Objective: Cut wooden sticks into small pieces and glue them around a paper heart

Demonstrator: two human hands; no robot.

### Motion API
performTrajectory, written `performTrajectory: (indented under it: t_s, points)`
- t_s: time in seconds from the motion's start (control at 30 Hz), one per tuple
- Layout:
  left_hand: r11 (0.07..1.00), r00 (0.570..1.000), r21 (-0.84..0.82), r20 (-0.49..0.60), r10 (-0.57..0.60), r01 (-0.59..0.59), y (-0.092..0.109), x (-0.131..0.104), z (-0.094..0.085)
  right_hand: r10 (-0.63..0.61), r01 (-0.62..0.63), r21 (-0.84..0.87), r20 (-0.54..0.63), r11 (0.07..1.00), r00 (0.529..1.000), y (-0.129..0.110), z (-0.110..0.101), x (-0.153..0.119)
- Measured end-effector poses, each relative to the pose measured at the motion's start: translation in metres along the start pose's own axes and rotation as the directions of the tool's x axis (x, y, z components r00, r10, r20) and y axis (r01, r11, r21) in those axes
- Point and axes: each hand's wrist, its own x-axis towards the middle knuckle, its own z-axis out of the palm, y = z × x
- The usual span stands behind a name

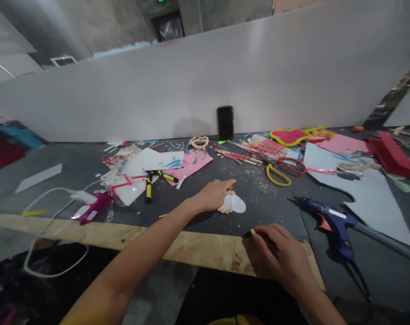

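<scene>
A white paper heart (239, 204) lies on the dark table, with small pale wooden pieces (225, 211) along part of its edge. My left hand (213, 195) rests over the heart's left side, its index finger stretched out to the right; its other fingers are mostly hidden. Lower right, by the table's front edge, my right hand (281, 246) pinches a small pale wooden piece (253, 231) between thumb and finger. A blue glue gun (333, 221) with a red trigger lies to the right of this hand, nozzle pointing left.
Red-and-yellow-handled scissors (278, 175) and patterned sticks (239, 156) lie beyond my hands. Yellow-black pliers (149, 187) rest by papers at left. A phone (225, 123) leans on the white partition (140, 90). White cut paper (374, 198) lies right; a white cable (39, 234) hangs left.
</scene>
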Motion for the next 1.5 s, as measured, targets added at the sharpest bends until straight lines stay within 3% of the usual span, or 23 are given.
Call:
performTrajectory:
  t_s: [0.33,0.57,0.77,1.0,1.5]
  points:
    - [0.999,0.999,-0.023,0.019,-0.033,0.033,0.004,-0.017,-0.007,-0.017,0.022,-0.058,0.083,0.998,0.996,0.001,0.001,0.005]
    - [0.998,0.999,-0.044,0.003,-0.043,0.043,0.002,-0.031,-0.006,-0.077,0.105,-0.17,0.165,0.98,0.983,0.002,-0.013,0.054]
    - [0.996,0.998,-0.084,-0.063,0.001,-0.006,-0.007,-0.031,0.002,-0.056,0.103,-0.221,0.209,0.97,0.976,0.007,0.004,0.087]
    - [0.997,0.989,-0.05,-0.139,0.054,-0.061,-0.017,-0.033,0.01,-0.049,0.087,-0.168,0.217,0.982,0.975,0.015,0.026,0.088]
    - [0.99,0.976,0.026,-0.166,0.139,-0.137,-0.018,-0.036,0.013,-0.01,0.053,-0.18,0.228,0.982,0.974,0.017,0.034,0.092]
